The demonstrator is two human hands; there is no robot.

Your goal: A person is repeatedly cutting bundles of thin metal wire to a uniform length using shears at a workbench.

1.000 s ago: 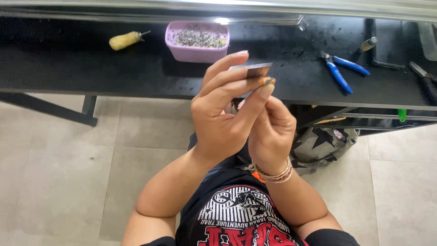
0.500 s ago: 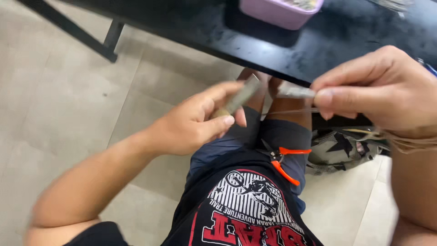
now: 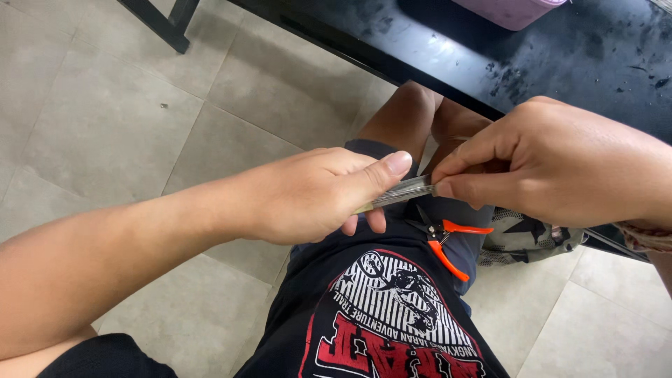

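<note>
My left hand is closed around a thin bundle of grey metal wires, thumb pressed along its top. My right hand pinches the other end of the same bundle between thumb and fingers. Both hands hold it level above my lap, just in front of the black table edge. A small pair of orange-handled cutters lies on my thigh, right under the bundle.
The black table runs across the top, with a pink tub at its far edge and dark scraps on it. Grey floor tiles spread to the left. A patterned bag sits under my right hand.
The view has tipped from the tabletop down to my lap. My hands, held up before my face a second ago, have dropped and now hold the wire bundle level between them.
</note>
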